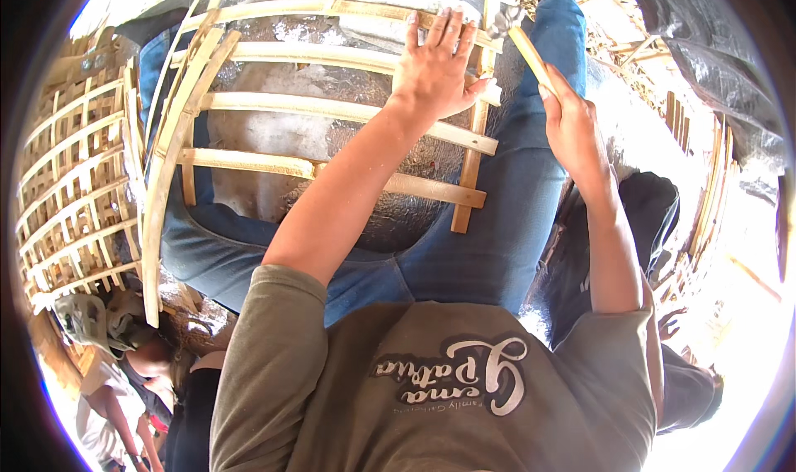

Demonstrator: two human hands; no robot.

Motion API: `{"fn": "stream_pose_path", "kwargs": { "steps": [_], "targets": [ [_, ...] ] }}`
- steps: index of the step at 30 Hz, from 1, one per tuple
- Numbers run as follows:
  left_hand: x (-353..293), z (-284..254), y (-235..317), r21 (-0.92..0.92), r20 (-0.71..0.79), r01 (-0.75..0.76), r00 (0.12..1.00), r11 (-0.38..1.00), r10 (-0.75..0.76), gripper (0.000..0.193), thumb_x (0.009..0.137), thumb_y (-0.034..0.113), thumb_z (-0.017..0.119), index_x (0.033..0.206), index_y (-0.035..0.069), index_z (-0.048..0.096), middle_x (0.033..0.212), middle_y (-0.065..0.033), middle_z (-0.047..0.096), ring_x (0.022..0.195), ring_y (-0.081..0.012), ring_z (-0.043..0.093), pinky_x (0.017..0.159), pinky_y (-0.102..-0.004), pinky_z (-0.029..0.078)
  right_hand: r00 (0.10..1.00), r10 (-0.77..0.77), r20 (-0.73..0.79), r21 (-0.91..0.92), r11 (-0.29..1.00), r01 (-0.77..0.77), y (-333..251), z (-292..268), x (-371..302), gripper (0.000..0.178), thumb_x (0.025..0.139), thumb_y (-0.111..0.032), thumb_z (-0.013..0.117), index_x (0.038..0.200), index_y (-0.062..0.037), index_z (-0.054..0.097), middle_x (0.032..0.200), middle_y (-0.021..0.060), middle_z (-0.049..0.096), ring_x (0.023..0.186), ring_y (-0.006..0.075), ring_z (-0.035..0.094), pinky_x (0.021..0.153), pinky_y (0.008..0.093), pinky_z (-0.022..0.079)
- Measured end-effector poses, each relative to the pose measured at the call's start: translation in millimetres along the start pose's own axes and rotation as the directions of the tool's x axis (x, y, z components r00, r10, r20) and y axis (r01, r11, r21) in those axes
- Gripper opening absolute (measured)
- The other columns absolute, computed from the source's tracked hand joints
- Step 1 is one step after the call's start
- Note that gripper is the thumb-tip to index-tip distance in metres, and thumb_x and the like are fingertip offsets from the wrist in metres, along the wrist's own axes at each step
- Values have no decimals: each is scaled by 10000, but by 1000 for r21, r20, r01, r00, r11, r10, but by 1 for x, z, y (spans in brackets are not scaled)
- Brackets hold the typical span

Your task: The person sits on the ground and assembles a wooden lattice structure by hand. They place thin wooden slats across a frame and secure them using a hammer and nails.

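Note:
A frame of pale bamboo slats (290, 105) lies in front of me between my legs, several crosspieces running out to an upright strip (469, 174) on the right. My left hand (435, 72) rests flat on the upper right part of this frame, fingers stretched out and spread. Whether anything small lies under its thumb cannot be made out. Just to the right, my right hand (572, 128) is closed round the wooden handle of a hammer (529, 53). The hammer's metal head is raised close to the frame's upper right corner, apart from my left fingers.
Finished-looking bamboo lattice panels (75, 190) stand at the left. Another person (124, 397) is at the lower left. Dark cloth (618, 240) lies by my right leg. A grey sheet (721, 66) hangs at the upper right, above a bundle of bamboo strips (717, 182).

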State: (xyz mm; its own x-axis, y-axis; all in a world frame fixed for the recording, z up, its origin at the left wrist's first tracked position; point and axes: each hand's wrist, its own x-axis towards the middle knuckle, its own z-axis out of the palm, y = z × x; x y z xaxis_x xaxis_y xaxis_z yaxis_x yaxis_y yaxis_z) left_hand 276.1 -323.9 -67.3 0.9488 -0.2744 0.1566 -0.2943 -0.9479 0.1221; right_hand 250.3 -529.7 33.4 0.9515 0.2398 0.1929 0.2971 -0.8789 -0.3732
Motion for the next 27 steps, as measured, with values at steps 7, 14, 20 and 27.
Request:
{"fn": "stream_pose_path", "kwargs": {
  "steps": [7,14,20,27],
  "targets": [
    [-2,1,-1,-9,-3,-4,1000,1000,4,814,953,642,425,1559,109,312,1622,-127,279,1514,-254,232,1226,-557,152,997,3,76,-54,999,2,-7,5,-2,342,989,-133,582,1327,-83,581,818,272,675,737,388,710,617,446,549],
    [0,-4,4,16,13,-22,1000,1000,22,797,962,627,421,1561,113,305,1624,-126,273,1510,-264,243,1229,-556,151,994,100,43,-57,994,-97,7,2,-5,350,987,-120,584,1334,-72,570,834,248,687,704,380,707,613,440,550],
    [-2,2,1,11,17,-9,1000,1000,9,800,962,632,409,1563,115,299,1627,-123,267,1515,-263,229,1231,-553,153,994,104,12,-19,994,-104,-2,3,-10,358,993,-114,575,1339,-20,565,871,253,694,755,391,714,627,432,550],
    [1,-2,0,-2,32,-7,999,1000,7,839,954,635,413,1584,108,240,1645,-110,234,1518,-263,220,1229,-563,112,998,54,-29,51,997,-53,3,13,-15,420,979,-59,561,1397,-27,528,889,198,723,723,247,726,670,359,568]
  ]
}}
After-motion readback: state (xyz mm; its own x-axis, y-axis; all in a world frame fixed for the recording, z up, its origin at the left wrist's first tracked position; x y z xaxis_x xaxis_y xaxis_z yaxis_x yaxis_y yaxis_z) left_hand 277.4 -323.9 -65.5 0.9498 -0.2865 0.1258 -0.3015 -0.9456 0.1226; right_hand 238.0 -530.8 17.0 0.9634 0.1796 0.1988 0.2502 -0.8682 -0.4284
